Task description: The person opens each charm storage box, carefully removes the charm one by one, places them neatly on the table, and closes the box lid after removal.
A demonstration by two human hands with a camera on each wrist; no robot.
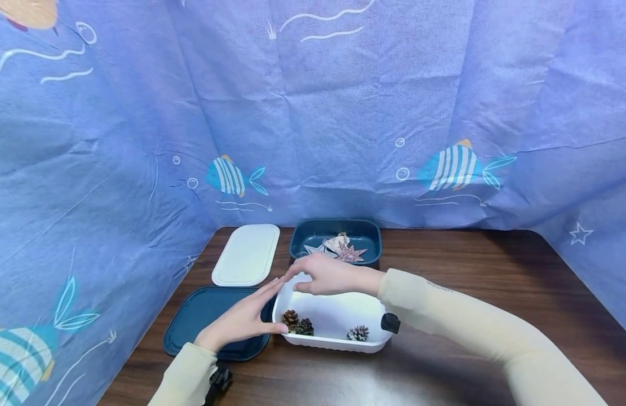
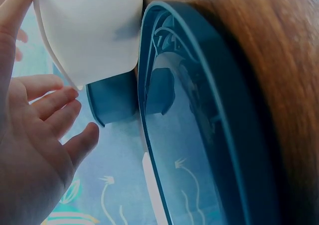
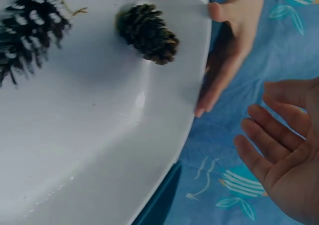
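A white box (image 1: 338, 316) stands on the table with several pine cones in it. Two brown pine cones (image 1: 297, 323) sit in its near left corner, and a frosted pine cone (image 1: 358, 333) lies near the right end. My left hand (image 1: 247, 316) rests along the box's left rim, fingers straight, thumb at the near corner. Over the far left part of the box hangs my right hand (image 1: 325, 274), its fingers loosely bent and holding nothing. The fingertips of both hands meet close to the rim. In the right wrist view, one pine cone (image 3: 148, 34) shows beside the wall.
Behind the white box, a dark blue box (image 1: 376, 242) holds star ornaments (image 1: 350, 254) and a pale ornament (image 1: 337, 242). To the left lie a white lid (image 1: 247, 255) and a dark blue lid (image 1: 203, 318). A blue fish-print curtain (image 1: 333, 124) hangs around the wooden table (image 1: 460, 282).
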